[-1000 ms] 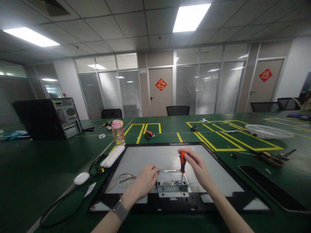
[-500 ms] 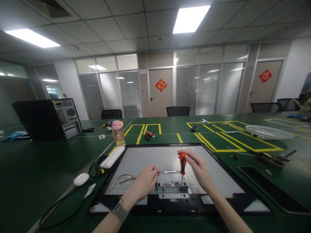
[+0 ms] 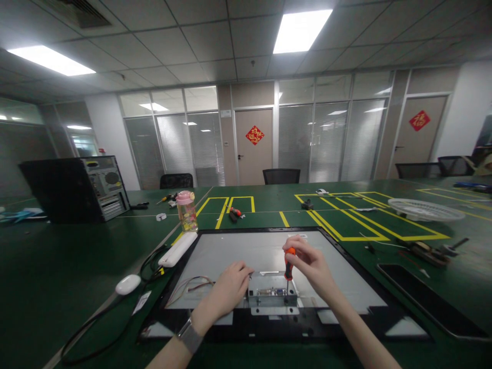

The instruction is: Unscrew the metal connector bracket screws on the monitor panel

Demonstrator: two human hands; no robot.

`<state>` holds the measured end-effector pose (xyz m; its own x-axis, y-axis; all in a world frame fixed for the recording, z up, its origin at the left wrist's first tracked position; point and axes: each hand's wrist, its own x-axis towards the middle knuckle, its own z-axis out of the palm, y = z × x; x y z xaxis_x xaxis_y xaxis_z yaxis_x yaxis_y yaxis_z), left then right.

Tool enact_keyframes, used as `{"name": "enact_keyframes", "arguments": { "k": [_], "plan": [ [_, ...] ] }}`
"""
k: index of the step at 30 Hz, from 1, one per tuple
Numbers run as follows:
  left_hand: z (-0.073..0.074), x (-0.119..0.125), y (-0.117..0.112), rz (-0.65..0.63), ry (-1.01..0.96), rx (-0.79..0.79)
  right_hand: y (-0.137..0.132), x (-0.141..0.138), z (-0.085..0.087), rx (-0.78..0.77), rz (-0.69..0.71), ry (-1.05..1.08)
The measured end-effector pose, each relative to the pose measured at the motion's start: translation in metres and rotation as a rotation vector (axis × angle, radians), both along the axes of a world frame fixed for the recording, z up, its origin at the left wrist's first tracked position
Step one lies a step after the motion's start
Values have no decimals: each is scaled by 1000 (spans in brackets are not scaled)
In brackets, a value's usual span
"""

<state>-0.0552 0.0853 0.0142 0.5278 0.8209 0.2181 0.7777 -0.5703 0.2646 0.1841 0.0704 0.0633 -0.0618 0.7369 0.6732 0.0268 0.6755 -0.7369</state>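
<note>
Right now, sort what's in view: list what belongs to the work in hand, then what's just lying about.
In the work:
- orange-and-black screwdriver, held in the right hand
- metal connector box, left hand at its edge
- black-framed display panel underneath

Apparently lying about:
- pink-lidded bottle
- computer tower case
- red-handled tool

Two light panels (image 3: 302, 32) glare flat white in a dim grey ceiling (image 3: 215, 33), and pale bright streaks show in the glass partitions (image 3: 329, 148). A dull sheen lies toward the right edge of the green surface (image 3: 77, 266), whose left edge sinks into shade. Wide-angle stretching distorts things at the sides, and fine detail is softly blurred throughout.
</note>
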Motion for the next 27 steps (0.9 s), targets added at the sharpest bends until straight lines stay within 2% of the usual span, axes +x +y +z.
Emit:
{"name": "enact_keyframes", "arguments": {
  "k": [12,18,24,27],
  "plan": [
    [4,1,-2,10,4,-3,-4,2,0,-108,53,18],
    [0,0,0,5,8,8,1,2,-4,-95,157,24],
    [2,1,-1,9,22,6,1,2,-4,-21,52,21],
    [2,1,-1,2,13,15,0,3,-4,-34,53,8]
  ]
}}
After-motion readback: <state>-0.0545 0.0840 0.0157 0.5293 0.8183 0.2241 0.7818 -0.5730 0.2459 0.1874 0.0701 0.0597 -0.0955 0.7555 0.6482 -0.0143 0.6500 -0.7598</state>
